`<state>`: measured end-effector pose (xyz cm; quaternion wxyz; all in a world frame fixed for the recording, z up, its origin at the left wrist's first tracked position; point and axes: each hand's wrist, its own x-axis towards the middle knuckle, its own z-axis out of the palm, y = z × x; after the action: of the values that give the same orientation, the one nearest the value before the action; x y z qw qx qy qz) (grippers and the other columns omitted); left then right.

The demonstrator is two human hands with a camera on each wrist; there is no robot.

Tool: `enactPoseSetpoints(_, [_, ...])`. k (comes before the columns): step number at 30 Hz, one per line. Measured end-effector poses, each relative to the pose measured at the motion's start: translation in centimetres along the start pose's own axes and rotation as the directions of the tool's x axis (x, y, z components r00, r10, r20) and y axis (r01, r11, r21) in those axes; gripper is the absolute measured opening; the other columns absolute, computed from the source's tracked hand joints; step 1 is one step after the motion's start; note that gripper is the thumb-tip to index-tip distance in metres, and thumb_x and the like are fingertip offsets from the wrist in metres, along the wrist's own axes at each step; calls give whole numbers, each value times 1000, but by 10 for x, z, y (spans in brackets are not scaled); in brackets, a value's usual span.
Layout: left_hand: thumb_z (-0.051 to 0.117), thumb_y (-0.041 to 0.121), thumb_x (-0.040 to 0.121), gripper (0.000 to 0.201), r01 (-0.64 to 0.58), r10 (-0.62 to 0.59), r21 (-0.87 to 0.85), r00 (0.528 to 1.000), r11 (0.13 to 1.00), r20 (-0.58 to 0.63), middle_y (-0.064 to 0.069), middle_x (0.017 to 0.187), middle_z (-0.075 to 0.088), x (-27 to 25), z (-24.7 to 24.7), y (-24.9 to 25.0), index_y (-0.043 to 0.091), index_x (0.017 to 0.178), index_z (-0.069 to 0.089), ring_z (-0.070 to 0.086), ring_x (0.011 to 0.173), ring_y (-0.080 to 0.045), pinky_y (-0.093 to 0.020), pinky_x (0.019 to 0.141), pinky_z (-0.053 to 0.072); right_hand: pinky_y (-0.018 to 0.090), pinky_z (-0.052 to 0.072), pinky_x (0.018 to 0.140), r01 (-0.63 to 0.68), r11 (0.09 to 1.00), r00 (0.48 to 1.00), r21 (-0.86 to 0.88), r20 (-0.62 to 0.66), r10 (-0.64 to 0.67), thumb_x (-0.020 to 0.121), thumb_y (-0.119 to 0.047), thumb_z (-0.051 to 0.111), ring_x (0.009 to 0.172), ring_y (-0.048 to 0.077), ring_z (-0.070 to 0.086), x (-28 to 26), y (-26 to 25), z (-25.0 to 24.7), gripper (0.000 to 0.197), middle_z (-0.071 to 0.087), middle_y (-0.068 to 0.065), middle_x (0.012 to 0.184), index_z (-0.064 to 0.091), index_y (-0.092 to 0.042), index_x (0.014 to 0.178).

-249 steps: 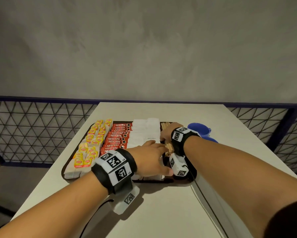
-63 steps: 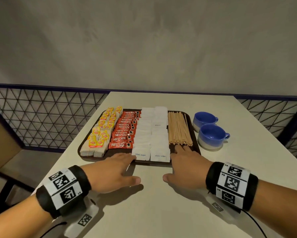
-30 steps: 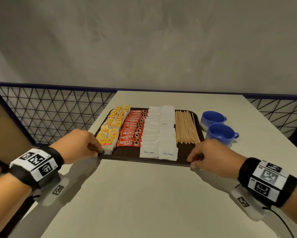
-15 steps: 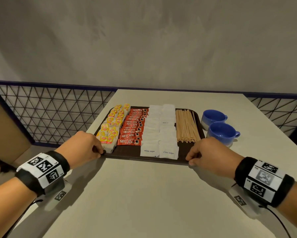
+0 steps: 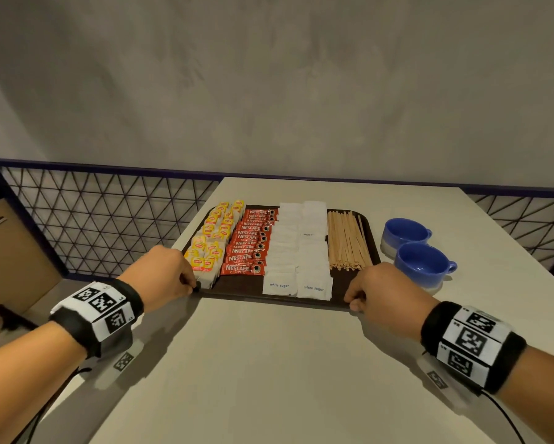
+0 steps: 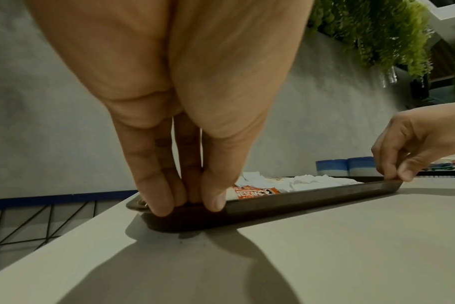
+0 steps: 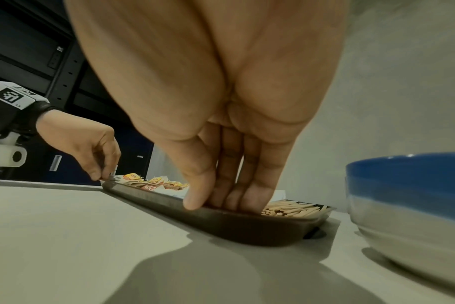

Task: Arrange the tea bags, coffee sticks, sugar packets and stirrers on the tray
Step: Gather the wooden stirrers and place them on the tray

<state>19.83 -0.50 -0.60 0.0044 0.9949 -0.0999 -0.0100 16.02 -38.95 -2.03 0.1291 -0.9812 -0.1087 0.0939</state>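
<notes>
A dark brown tray point(image 5: 269, 299) lies on the pale table. Across it run rows of yellow tea bags point(image 5: 211, 241), red coffee sticks point(image 5: 248, 248), white sugar packets point(image 5: 298, 261) and wooden stirrers point(image 5: 346, 241). My left hand point(image 5: 194, 286) pinches the tray's near left corner, thumb outside the rim and fingers inside, as the left wrist view shows point(image 6: 192, 203). My right hand point(image 5: 354, 299) pinches the near right corner the same way point(image 7: 216, 203), just in front of the stirrers point(image 7: 291, 209). The tray point(image 7: 247, 228) sits flat on the table.
Two blue cups point(image 5: 405, 233) point(image 5: 423, 264) stand right of the tray, the nearer one close to my right hand. A wire-mesh railing point(image 5: 109, 219) runs behind the table's left edge. Bare tabletop point(image 5: 269, 379) stretches between the tray and me.
Two seconds ago both hands lay flat on the table in front of the tray. They have spread to its near corners and taken hold of the rim, and stay there.
</notes>
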Motion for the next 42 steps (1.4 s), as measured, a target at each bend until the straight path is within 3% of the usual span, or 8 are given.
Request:
enactPoseSetpoints(5, [78,25,87,11,54,-54,-50,999,997,7,14,90,75,30,-4,-11,34,91,82,65,81,-3,-18,77,53,25,54,93,-21,998,999,-57,27,22,100,-19,63,96,17,71,28,-8,-5,21,75,5,105,77,-11,115])
enactPoseSetpoints(9, [79,24,86,10,77,-77,-60,997,995,4,12,89,75,59,-7,-20,32,92,82,62,80,-3,-15,71,47,31,57,83,-4,987,999,-163,-50,-5,93,-16,64,88,18,69,47,-17,-14,16,73,-1,93,79,-19,99])
enactPoseSetpoints(12, [80,23,85,10,84,-84,-63,996,994,-5,11,91,77,80,-8,-27,31,90,83,62,82,-5,-15,70,42,31,59,87,-62,980,998,-189,-21,59,96,-18,65,93,18,70,70,-23,-17,17,73,2,102,78,-17,108])
enactPoseSetpoints(19, [77,23,87,10,106,-107,-46,994,993,-14,7,94,75,122,-7,-35,28,95,82,63,86,-10,-22,78,49,32,56,97,-151,963,987,-224,20,160,98,-22,66,105,19,69,137,-17,-20,27,73,3,116,73,-13,123])
enactPoseSetpoints(25, [77,23,88,11,114,-116,-58,992,992,-39,6,100,76,145,-6,-41,27,97,83,66,95,-12,-24,86,52,31,56,97,-179,957,983,-228,-10,182,96,-22,68,107,21,68,178,-8,-20,26,73,4,120,75,-12,119])
enactPoseSetpoints(30, [77,24,89,11,122,-124,-55,992,991,-32,7,100,76,163,-8,-40,27,98,83,63,91,-9,-22,85,50,29,51,91,-210,959,978,-193,-24,209,97,-19,66,115,24,65,188,-10,-27,30,67,6,127,69,-12,126])
enactPoseSetpoints(35, [79,23,87,10,144,-146,-70,989,987,-37,7,100,76,175,-7,-40,27,95,83,65,94,-12,-26,88,54,38,56,88,-176,976,974,-132,-167,153,94,-11,59,103,30,68,175,-12,-35,24,71,13,109,73,-7,113])
enactPoseSetpoints(42, [79,21,87,10,172,-176,-89,983,981,-43,5,100,76,181,-4,-37,24,97,83,61,87,-10,-23,79,50,32,49,99,-214,965,977,-152,-54,208,101,-15,63,122,27,63,193,-15,-42,32,65,14,133,64,-1,130])
